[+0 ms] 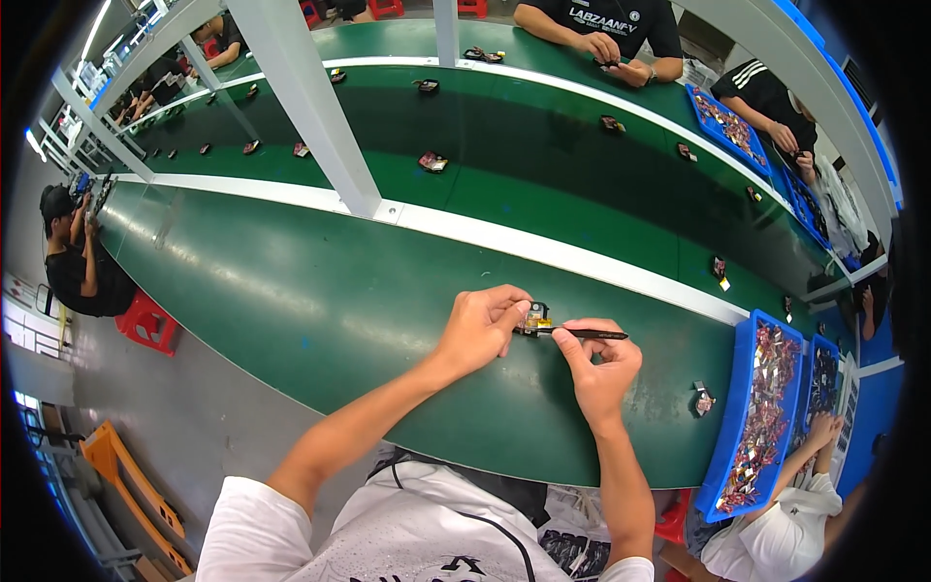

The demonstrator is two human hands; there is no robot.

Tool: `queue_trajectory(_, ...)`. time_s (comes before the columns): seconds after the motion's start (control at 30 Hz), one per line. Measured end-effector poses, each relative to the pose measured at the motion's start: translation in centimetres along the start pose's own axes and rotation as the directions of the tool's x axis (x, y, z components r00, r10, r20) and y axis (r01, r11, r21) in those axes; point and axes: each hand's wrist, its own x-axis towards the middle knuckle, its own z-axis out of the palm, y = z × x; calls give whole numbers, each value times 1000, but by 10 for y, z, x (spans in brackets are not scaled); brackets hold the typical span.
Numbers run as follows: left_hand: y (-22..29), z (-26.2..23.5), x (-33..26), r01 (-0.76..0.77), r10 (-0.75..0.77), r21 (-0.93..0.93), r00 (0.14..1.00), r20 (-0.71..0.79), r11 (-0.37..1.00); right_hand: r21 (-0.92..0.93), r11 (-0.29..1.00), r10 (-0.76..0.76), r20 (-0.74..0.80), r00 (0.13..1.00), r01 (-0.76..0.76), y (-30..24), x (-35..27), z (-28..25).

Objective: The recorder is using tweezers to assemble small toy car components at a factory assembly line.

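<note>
Over the green worktop [320, 281], my left hand [482, 330] pinches the left side of a small electronic assembly [536, 315]. It has a black housing with yellow and silvery parts, and its finer details are too small to make out. My right hand [603, 367] is closed around black tweezers [596, 334], held nearly level. Their tip end reaches the lower edge of the assembly. Off to the right of my right hand, a similar small assembly [703, 400] lies alone on the worktop.
A blue tray [725, 466] of small red and silvery parts stands at the right, a smaller blue tray [821, 388] beyond it. Past the white rail [504, 247], a green conveyor belt [524, 175] carries spaced-out assemblies. A grey post [315, 116] rises ahead. Co-workers sit around.
</note>
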Motion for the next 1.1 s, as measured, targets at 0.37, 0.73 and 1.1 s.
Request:
queue_trajectory(0.37,-2,7,-2,-75,77,28,995,-56,997,-8,988,154,-3,988,-154,6,2,-3)
queue_trajectory(0.73,0,8,-4,-90,92,31,993,-71,995,-83,983,162,-34,986,-165,2,1,-2)
queue_trajectory(1.1,0,10,-4,-78,78,2,995,-55,997,-28,977,209,-34,977,-210,7,3,-1)
